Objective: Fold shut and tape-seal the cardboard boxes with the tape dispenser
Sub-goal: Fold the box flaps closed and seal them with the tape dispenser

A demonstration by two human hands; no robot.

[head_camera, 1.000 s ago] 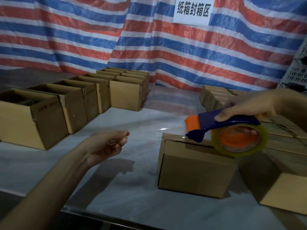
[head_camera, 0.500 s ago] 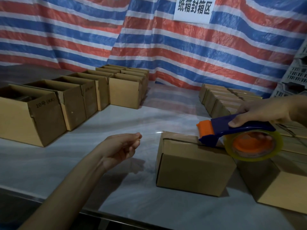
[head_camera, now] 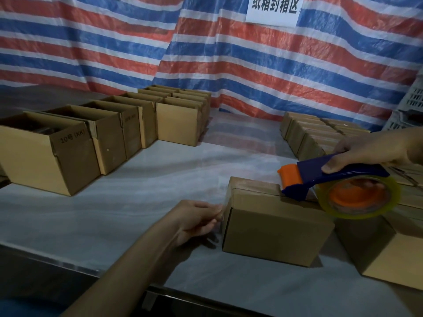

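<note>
My right hand gripping tape dispenser atop closed box; my left hand pinching tape end at its 9 o'clock face.

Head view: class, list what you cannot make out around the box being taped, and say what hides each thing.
- Clear tape pinched by the left hand: see-through, so whether it sticks to the box's end is unclear.
- Box's top seam: partly covered by the tape dispenser in the right hand.
- Open boxes at left: insides too dark.
- Lower-right carton: cut off by the frame edge.
</note>
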